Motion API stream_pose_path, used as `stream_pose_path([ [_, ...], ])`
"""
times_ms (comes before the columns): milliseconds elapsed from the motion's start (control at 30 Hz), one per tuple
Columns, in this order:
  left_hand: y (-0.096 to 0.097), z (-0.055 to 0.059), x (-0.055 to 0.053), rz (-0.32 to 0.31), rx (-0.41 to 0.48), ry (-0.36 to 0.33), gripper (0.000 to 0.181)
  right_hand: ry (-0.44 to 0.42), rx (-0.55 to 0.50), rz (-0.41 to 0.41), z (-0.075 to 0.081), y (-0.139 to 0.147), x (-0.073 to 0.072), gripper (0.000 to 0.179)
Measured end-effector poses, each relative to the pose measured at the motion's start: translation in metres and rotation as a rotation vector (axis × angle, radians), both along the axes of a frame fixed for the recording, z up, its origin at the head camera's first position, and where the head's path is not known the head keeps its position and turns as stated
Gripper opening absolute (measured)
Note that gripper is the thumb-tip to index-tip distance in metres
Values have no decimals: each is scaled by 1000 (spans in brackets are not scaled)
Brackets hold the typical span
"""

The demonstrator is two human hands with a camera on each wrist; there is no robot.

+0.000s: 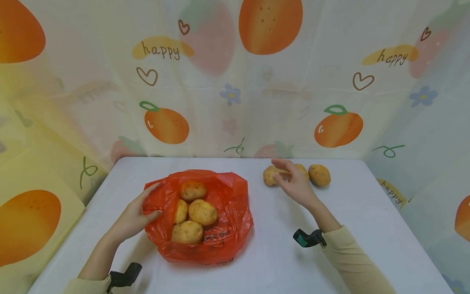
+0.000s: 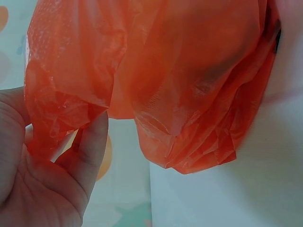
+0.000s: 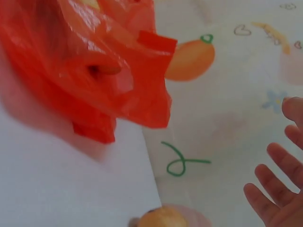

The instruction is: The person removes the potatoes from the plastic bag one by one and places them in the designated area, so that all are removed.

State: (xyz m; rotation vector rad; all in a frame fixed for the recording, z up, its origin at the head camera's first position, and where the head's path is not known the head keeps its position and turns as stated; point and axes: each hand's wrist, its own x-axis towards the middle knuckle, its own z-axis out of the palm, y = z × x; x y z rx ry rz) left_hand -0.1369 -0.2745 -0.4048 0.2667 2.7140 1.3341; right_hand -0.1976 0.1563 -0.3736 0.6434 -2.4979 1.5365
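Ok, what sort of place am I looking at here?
Probably a small staged recording booth: fruit-print sheets hang behind and beside a white table, and dark devices are worn on both wrists.

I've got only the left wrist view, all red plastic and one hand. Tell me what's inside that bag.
Observer: The head view shows four potatoes in the red bag.

Operator: Good. Now report anything lying outside it.

Observer: Three loose potatoes show on the table, to the right of the bag near the far edge.

Operator: Give me the right hand, and say whether it's carrying one.

Observer: It isn't: in the right wrist view, the right hand has its fingers spread, with nothing between them.
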Motion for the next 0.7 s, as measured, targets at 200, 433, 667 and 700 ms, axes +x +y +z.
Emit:
stream_pose_path([
  [200, 0, -1, -1, -1, -6, 5, 76, -29, -22, 67, -13, -11, -4, 43],
  [433, 0, -1, 0, -1, -9, 2, 76, -18, 13, 114, -12, -27, 1, 43],
  [667, 1, -1, 0, 3, -14, 4, 76, 2, 30, 191, -7, -45, 5, 44],
  [700, 1, -1, 0, 3, -14, 4, 76, -1, 30, 203, -6, -48, 6, 44],
])
